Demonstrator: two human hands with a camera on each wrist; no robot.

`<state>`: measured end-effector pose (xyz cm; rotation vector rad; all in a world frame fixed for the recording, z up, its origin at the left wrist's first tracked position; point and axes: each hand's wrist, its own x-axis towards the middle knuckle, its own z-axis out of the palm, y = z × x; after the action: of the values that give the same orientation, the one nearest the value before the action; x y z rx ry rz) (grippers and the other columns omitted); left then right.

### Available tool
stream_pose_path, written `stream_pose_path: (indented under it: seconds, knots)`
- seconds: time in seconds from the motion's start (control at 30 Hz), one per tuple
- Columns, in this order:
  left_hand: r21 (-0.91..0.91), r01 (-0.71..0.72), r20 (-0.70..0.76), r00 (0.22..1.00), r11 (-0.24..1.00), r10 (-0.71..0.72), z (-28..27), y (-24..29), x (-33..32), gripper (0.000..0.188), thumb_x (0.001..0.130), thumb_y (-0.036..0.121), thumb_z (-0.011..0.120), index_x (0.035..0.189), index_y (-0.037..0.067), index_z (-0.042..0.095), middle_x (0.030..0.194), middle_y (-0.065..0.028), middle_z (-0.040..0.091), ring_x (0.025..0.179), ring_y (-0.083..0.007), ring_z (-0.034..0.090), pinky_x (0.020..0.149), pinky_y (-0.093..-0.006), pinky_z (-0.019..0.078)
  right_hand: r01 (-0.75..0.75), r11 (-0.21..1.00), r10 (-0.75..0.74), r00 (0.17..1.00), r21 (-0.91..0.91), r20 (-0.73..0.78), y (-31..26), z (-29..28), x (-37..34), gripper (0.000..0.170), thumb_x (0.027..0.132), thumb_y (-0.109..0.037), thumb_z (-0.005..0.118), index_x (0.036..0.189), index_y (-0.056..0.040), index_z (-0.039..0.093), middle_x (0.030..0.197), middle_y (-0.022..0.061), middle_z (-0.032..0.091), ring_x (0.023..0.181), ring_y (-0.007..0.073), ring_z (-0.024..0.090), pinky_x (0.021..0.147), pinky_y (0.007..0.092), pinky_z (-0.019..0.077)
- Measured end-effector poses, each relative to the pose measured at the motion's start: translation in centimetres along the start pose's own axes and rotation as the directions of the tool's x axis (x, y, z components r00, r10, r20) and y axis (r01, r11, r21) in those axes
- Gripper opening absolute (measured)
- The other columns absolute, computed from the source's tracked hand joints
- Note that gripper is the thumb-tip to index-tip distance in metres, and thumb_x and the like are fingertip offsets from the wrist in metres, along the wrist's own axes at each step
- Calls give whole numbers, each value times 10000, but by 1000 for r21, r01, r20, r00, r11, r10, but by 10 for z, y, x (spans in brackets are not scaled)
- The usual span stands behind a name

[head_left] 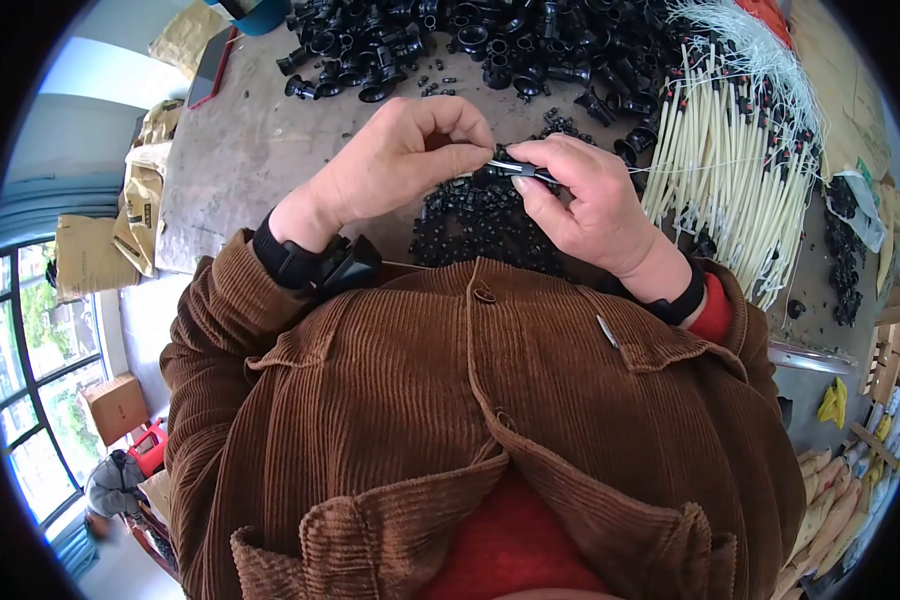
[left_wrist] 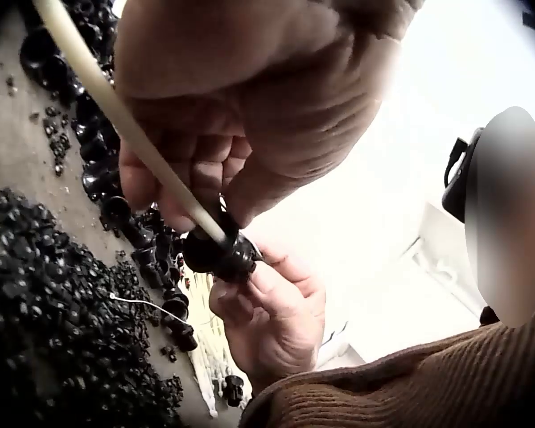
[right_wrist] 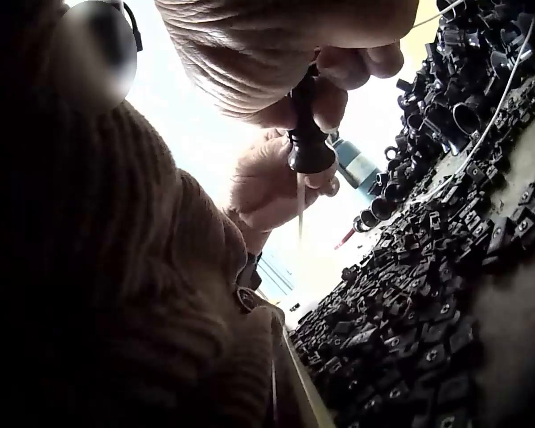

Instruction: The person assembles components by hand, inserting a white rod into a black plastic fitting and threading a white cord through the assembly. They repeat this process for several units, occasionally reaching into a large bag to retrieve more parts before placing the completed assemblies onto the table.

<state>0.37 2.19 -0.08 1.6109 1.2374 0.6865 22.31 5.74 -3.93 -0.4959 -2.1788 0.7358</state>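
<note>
Left hand (head_left: pixel 395 155) pinches a tube (left_wrist: pixel 129 129) at the rim of the black part (left_wrist: pixel 221 256) the right hand (head_left: pixel 600 205) pinches; tabletop (head_left: pixel 245 150) shows leftward to its edge, small parts (head_left: pixel 460 220) beneath.

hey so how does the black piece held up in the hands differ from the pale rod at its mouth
Color: the black piece is dark, while the pale rod is cream. Shape: the black piece is short and flared, whereas the pale rod is longer and slim. Shared: both resemble pieces on the table, in the black heap and the pale bundle.
</note>
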Motion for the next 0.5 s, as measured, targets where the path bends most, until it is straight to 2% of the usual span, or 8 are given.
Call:
stream_pose_path:
  seconds: [0.07, 0.1, 0.17, 0.2, 0.23, 0.27, 0.3, 0.5]
  knots:
    - [-19, -59, -25, 998, 998, 58, 0, -2, 5, 83, 876, 49, 646, 935, 12, 602, 805, 20, 586, 755, -70, 543, 658, -235, 453, -13, 1000, 14, 1000, 9, -25, 1, -2, 0, 200, 785, -24, 651, 978, 16, 619, 763, 113, 602, 631, 236, 592, 561, 310, 457]
    - [200, -228, -55, 969, 953, 243, -1, -2, 7, 97, 874, 50, 651, 951, 15, 603, 813, 27, 586, 760, -59, 544, 663, -228, 457, -32, 999, 32, 999, -4, -10, -1, -3, 0, 186, 786, -25, 649, 965, 15, 622, 770, 112, 608, 636, 237, 596, 565, 308, 461]
    - [597, -467, 7, 816, 653, 578, -1, -2, 10, 130, 872, 50, 662, 985, 22, 605, 828, 43, 586, 770, -37, 547, 673, -212, 464, -71, 997, 72, 997, -28, 19, -2, -4, 0, 158, 787, -27, 645, 939, 13, 628, 783, 109, 619, 646, 238, 604, 574, 306, 467]
    - [595, -469, 9, 816, 653, 578, -1, -2, 11, 130, 872, 50, 662, 985, 22, 605, 828, 43, 586, 770, -37, 547, 673, -212, 464, -74, 997, 74, 997, -28, 18, -1, -4, 0, 158, 787, -27, 645, 939, 13, 628, 783, 109, 619, 646, 238, 604, 574, 306, 467]
    - [312, -399, -78, 894, 862, 442, 0, 0, 10, 151, 865, 36, 663, 1003, 30, 601, 824, 38, 587, 766, -45, 553, 677, -213, 469, -85, 996, 85, 996, -9, 22, -1, -4, 1, 134, 788, -31, 646, 914, 12, 631, 780, 107, 622, 648, 232, 606, 578, 303, 469]
    - [-12, -277, -111, 955, 961, 274, 1, 1, 9, 176, 858, 22, 664, 1020, 37, 598, 820, 33, 588, 762, -52, 559, 681, -215, 474, -97, 995, 97, 995, 12, 27, 0, -3, 1, 111, 789, -34, 647, 890, 11, 634, 776, 105, 626, 651, 226, 608, 582, 300, 471]
    - [-334, -122, -85, 991, 934, 99, 1, 2, 9, 203, 850, 8, 665, 1037, 45, 595, 816, 28, 589, 758, -60, 564, 686, -216, 480, -109, 994, 108, 994, 32, 33, 0, -2, 2, 89, 790, -37, 648, 866, 10, 636, 773, 103, 629, 654, 220, 611, 586, 297, 472]
    - [-587, -67, -10, 997, 807, 75, -8, -10, 14, 207, 877, 88, 659, 1066, 53, 583, 806, 14, 591, 727, -76, 559, 673, -220, 479, -294, 926, 277, 955, 238, 102, -1, -2, 2, 70, 811, -45, 652, 849, 14, 658, 756, 57, 652, 664, 124, 599, 604, 246, 469]
